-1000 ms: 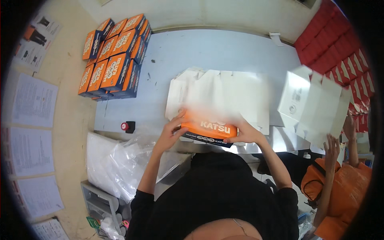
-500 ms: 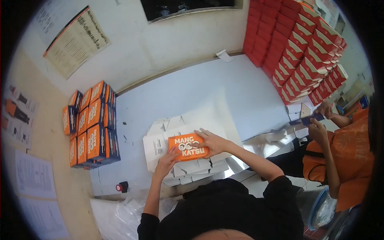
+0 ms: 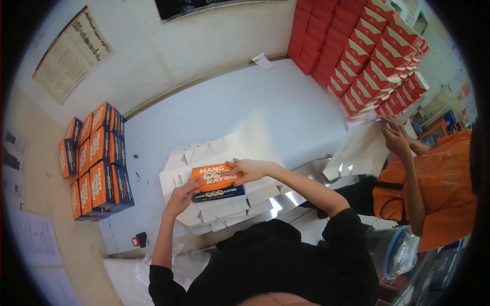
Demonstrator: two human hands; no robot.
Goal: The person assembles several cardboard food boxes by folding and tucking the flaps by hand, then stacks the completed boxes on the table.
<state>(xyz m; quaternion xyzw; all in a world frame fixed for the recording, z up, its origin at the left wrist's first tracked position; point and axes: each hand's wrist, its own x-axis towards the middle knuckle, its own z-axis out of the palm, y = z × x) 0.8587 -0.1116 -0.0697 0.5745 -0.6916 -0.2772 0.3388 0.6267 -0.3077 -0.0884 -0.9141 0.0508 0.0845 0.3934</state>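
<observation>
On top of the pile of flat white cardboard [image 3: 224, 204] sits a small orange and dark blue box [image 3: 217, 182]. Its long side runs left to right, a bit tilted, and it lies between both hands. The left hand [image 3: 182, 199] touches the box's lower left corner, with fingers curled against its edge. The right hand [image 3: 248, 170] rests on the box's right end, fingers bent over the top, thumb near the side. Both hands are partly closed around the box, and both are equally close to it. The pile lies on a pale table [image 3: 229, 107]. To the left stands a stack of orange boxes [image 3: 94, 163] like this one. Far to the right is a wall of red boxes [image 3: 367, 51]. Beside it, another person in an orange shirt [image 3: 439, 188] handles a white sheet [image 3: 360, 153].
</observation>
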